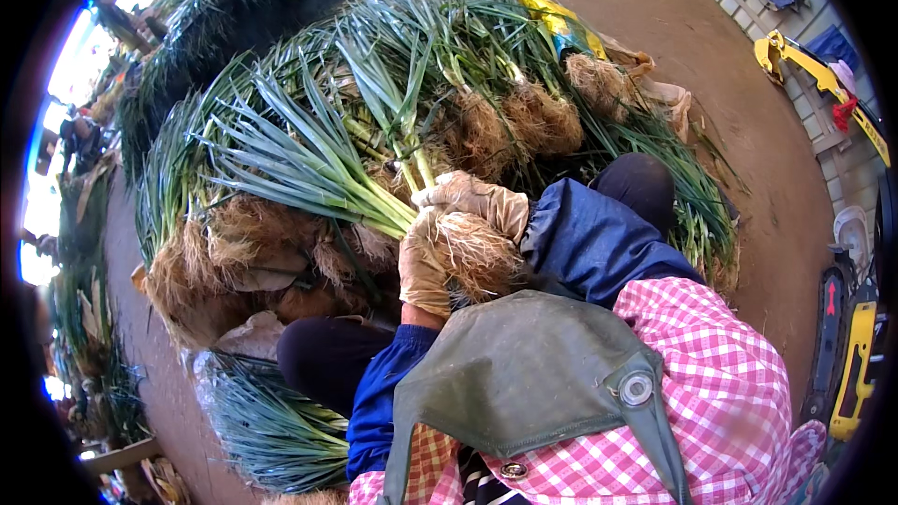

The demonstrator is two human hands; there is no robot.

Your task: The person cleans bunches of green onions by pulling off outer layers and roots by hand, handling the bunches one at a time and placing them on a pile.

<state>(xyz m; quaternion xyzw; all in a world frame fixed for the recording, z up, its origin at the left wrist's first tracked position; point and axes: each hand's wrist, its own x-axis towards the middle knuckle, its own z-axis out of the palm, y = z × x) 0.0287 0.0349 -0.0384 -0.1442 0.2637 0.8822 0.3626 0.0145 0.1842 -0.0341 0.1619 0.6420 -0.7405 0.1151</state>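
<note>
A bunch of rooted green stalks (337,178), like leeks or green garlic, lies across my lap, its blue-green leaves fanning to the upper left. My left hand (424,266), in a tan glove, is closed around its pale lower stems. The tangled brown roots (477,252) stick out on the right, toward my apron. My right hand (477,201), also gloved, reaches over the roots and pinches a few more stalks (407,112) at their base. These stand steeply, leaves pointing away from me. Some fingertips are hidden where the hands meet.
A large heap of similar stalks (281,84) arcs before me, roots nearest. Another bundle (271,421) lies lower left, and a dark green pile (224,19) stands far left. A yellow bag (561,23) tops the heap. Brown floor (748,131) runs right to a tiled wall (730,0).
</note>
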